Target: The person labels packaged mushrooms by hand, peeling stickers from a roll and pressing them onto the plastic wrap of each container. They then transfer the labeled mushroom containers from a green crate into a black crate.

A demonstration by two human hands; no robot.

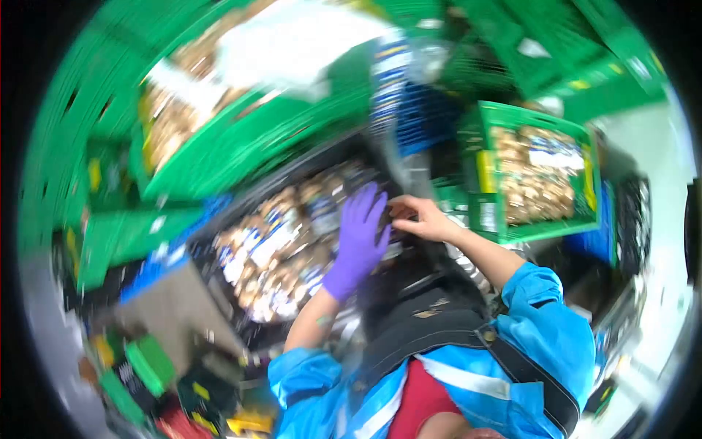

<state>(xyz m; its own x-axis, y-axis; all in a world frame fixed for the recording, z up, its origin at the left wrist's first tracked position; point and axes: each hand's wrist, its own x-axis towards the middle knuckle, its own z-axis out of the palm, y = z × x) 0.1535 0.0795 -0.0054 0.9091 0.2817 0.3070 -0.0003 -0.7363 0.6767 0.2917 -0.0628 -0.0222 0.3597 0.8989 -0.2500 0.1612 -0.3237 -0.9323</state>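
Gloved left hand point(358, 234), fingers extended, reaches over the black crate point(281, 175), its bagged produce point(270, 249) mostly leftward; the right hand point(430, 222) is farther, its grip unclear.

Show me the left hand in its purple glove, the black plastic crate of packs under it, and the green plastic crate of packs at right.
Purple-gloved left hand point(357, 240), head view: back of the hand.
Black plastic crate point(252, 197), head view: far rim.
Green plastic crate point(550, 231), head view: near rim.
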